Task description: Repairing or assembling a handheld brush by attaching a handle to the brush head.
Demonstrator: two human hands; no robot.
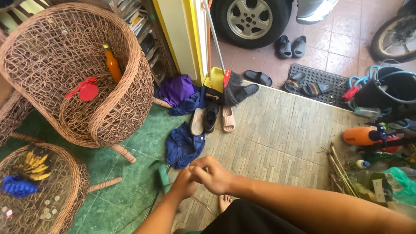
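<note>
Low over green floor tiles (130, 173), right hand (212, 175) pinched on thin pale strand (200, 203) trailing downward-right, left hand (184, 185) touching beside it, grasp unclear, green-handled tool (164, 178) just left.

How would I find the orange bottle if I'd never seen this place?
Look for the big woven wicker chair at the upper left. On its seat, leaning against the backrest, stands the orange bottle, beside a flat red round thing. It is the only tall, slim orange thing there, and it has a yellow cap.
</note>
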